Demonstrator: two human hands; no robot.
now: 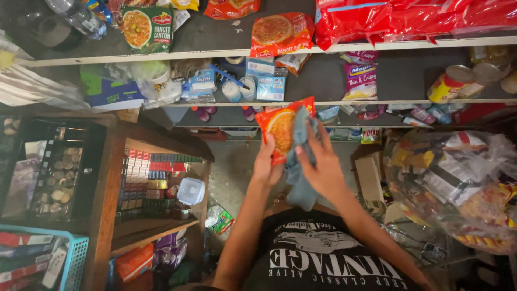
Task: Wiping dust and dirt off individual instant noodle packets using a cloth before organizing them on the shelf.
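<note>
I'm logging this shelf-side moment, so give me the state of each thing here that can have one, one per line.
Orange noodle packet: sealed, held upright in the left hand.
Grey-blue cloth: crumpled, pressed on the packet by the right hand.
Coin drawer: open, coins showing.
Yellow can: lying on its side on the shelf.
Clear plastic bag: full; whether it is tied cannot be told.

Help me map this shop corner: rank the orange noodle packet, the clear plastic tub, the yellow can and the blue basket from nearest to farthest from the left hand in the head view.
1. Orange noodle packet: held in the left hand.
2. Clear plastic tub: just left, on the wooden shelf.
3. Yellow can: upper right, on the grey shelf.
4. Blue basket: far lower left.
</note>
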